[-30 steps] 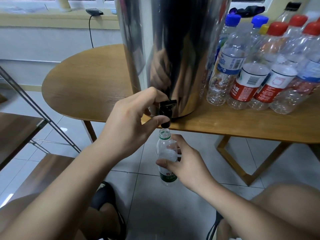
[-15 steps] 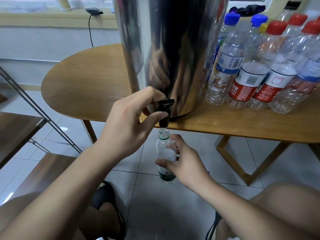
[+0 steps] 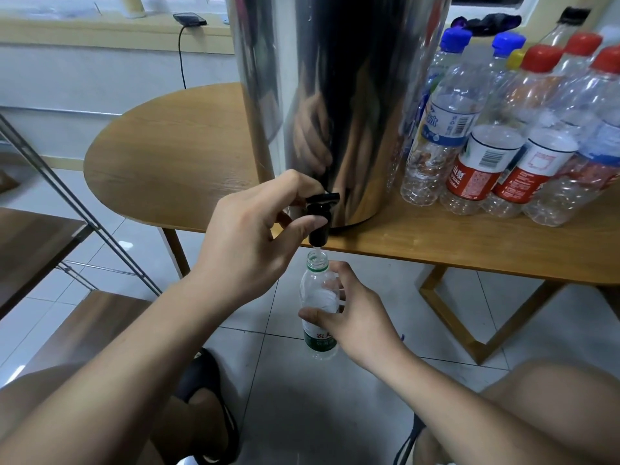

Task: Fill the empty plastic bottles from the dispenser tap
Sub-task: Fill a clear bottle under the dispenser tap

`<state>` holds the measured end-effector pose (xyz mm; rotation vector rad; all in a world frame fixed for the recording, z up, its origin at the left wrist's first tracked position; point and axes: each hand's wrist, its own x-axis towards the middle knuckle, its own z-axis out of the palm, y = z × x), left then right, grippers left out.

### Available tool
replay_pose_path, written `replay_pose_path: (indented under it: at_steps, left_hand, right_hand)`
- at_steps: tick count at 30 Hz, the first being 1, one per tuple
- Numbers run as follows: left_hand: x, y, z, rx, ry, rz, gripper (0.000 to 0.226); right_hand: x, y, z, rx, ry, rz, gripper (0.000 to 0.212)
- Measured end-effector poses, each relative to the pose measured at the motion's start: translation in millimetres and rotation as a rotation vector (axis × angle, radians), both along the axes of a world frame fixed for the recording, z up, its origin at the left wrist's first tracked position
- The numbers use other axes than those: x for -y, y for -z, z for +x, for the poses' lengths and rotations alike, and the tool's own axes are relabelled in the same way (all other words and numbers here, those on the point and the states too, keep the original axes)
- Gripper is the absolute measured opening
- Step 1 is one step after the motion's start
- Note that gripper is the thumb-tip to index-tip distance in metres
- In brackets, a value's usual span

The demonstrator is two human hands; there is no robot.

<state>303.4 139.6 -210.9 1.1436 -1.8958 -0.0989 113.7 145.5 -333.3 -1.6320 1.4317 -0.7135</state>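
- Left hand [image 3: 248,243] reaches up, thumb and fingers curled round the black tap [image 3: 320,218].
- Right hand [image 3: 352,313] grips the small bottle [image 3: 317,307], its open mouth just beneath the spout, below the table [image 3: 469,243] edge.

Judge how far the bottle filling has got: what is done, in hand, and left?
Done: nothing plainly; the capped bottles on the table look empty. In hand: the left hand grips the tap, the right hand holds the green-label bottle under it, water seemingly running in. Left: finishing this bottle, then the rest.
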Motion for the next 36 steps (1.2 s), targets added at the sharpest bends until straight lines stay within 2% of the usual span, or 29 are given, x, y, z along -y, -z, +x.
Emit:
replay_pose_path:
  at_steps: [11,36]
  left_hand:
    - [-1.1,-2.5,-3.8,-0.059,0.046,0.075,0.02]
    - [-4.6,-5.6,-8.1,-0.09,0.043,0.058,0.021]
  right_hand:
    - [1.7,0.4,-1.4,0.005,0.013,-0.015,0.074]
    - [3.6,-1.4,-1.9,0.004,0.012,-0.028,0.071]
